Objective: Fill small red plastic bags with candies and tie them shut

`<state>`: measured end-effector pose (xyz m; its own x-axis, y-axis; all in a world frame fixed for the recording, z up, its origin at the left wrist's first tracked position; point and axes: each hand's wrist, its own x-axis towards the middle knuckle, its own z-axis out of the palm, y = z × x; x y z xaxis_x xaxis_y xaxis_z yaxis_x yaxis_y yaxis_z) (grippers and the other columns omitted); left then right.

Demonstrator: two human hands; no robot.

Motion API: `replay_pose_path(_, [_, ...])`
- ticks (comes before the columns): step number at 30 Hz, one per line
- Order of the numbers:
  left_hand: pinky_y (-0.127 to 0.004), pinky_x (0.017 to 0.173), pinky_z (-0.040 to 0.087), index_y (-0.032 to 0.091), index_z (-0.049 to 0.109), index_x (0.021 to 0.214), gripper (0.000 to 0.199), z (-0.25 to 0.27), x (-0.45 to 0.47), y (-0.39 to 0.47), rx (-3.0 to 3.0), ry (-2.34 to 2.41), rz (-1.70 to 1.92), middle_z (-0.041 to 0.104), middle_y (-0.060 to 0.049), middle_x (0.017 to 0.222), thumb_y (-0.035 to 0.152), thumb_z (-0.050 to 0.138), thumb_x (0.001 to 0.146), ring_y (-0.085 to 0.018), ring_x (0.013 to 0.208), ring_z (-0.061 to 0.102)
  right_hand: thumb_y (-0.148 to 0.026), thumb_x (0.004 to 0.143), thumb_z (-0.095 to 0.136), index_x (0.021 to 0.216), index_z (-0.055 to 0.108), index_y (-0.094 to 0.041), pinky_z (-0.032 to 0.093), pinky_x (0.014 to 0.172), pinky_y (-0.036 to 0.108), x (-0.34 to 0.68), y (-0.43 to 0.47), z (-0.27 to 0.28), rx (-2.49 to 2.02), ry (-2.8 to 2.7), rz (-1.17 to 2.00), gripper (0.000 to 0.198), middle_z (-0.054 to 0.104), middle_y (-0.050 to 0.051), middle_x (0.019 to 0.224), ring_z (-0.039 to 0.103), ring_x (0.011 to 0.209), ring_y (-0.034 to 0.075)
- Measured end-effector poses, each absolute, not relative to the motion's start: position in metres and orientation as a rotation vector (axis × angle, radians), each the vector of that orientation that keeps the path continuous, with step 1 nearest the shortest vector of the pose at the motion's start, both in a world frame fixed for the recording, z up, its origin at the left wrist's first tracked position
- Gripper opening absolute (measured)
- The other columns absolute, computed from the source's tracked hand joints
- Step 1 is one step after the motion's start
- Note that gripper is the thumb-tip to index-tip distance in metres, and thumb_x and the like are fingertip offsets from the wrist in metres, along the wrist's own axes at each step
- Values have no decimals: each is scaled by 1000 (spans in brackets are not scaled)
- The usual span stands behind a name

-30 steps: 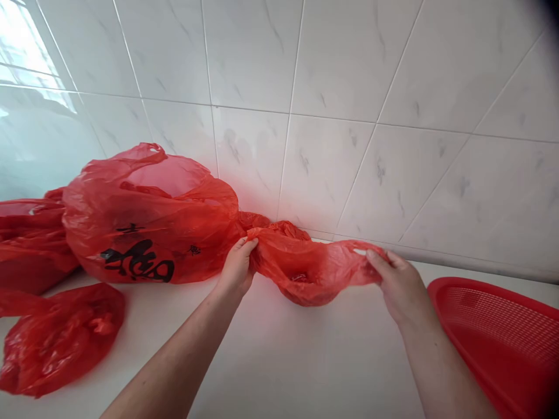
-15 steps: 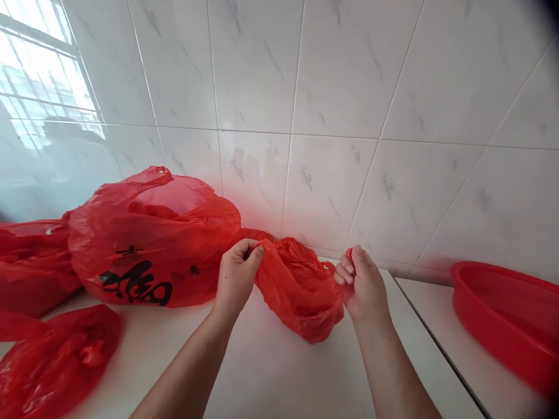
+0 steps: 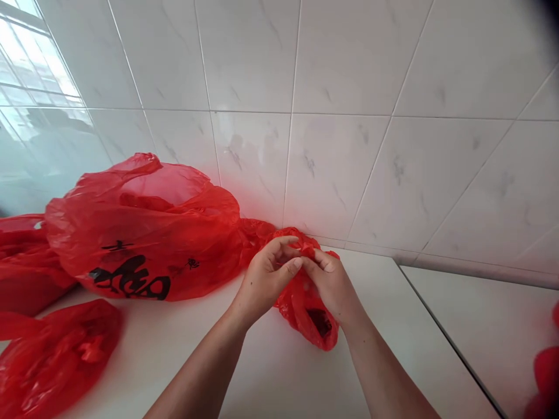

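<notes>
Both my hands meet over a small red plastic bag on the white counter, close to the tiled wall. My left hand pinches the bag's top edge from the left, thumb and fingers closed on the plastic. Touching it fingertip to fingertip, my right hand grips the same gathered top from the right. The bag hangs bunched below my hands, with something dark showing through its lower part.
A large red plastic bag with black characters sits to the left against the wall. More red bags lie at the far left and front left. The edge of a red basket shows at lower right.
My hands have come together, drawing the small bag's stretched-out top into a bunch. The view has turned left, so the red basket has slid almost out of sight.
</notes>
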<state>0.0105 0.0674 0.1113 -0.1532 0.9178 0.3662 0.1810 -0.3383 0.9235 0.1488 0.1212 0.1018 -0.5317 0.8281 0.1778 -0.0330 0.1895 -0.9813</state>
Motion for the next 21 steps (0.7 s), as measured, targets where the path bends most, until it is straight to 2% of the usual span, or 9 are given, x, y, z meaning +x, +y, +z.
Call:
replay_pose_path(3, [-29,77,46,24,57,105,37,108,7,66,1735,1474,1499,62,-2,100,24,73,71,-17,90,57,-56,84,56,78,59,-20,29,47,23,141,126,89,-832,-1583,1434,36,40,-5,58,36,52,10])
replay_pose_path(5, [-27,75,44,24,61,94,29,106,6,64,1883,1472,1362,61,0,95,17,74,68,-15,88,56,-54,84,56,72,55,-20,28,47,23,138,127,85,-801,-1534,1454,37,39,-5,58,33,52,9])
replay_pose_path(7, [-24,71,43,22,62,82,15,104,5,64,1939,1436,1273,61,1,87,13,68,73,-13,81,55,-51,85,56,65,50,-19,28,46,22,138,126,85,-772,-1497,1466,38,38,-5,58,33,51,8])
replay_pose_path(9, [-24,67,41,20,58,72,10,102,4,65,1923,1453,1291,59,2,78,11,60,77,-12,75,53,-49,88,52,69,52,-20,28,44,23,142,128,86,-740,-1539,1496,35,41,-5,56,34,48,9])
replay_pose_path(11, [-24,65,40,19,54,69,12,99,1,68,1830,1510,1374,58,2,73,15,58,80,-13,71,52,-47,91,47,86,60,-22,32,47,24,149,131,88,-656,-1645,1530,29,48,-4,57,40,49,10])
replay_pose_path(13, [-25,67,40,20,53,72,10,97,-1,70,1729,1563,1497,58,0,81,18,57,81,-14,76,52,-44,93,44,99,65,-23,38,55,25,158,136,90,-525,-1768,1561,30,54,-2,63,47,57,12])
replay_pose_path(16, [-27,76,41,19,52,72,10,95,-4,72,1704,1518,1559,58,-4,101,20,56,82,-17,93,53,-42,95,38,89,71,-21,40,66,26,170,140,92,-418,-1918,1543,40,58,2,75,49,68,12])
replay_pose_path(18, [-25,70,40,19,49,73,13,95,-4,71,1680,1422,1470,57,-3,92,24,52,85,-15,84,52,-39,93,42,83,71,-20,38,64,26,176,140,95,-451,-2016,1494,37,56,1,72,46,65,11])
replay_pose_path(21, [-21,56,33,20,46,75,15,95,-2,70,1608,1387,1383,45,3,69,27,50,86,-10,63,40,-27,82,57,90,64,-24,36,57,23,178,136,100,-641,-2097,1409,11,50,-4,69,43,61,10])
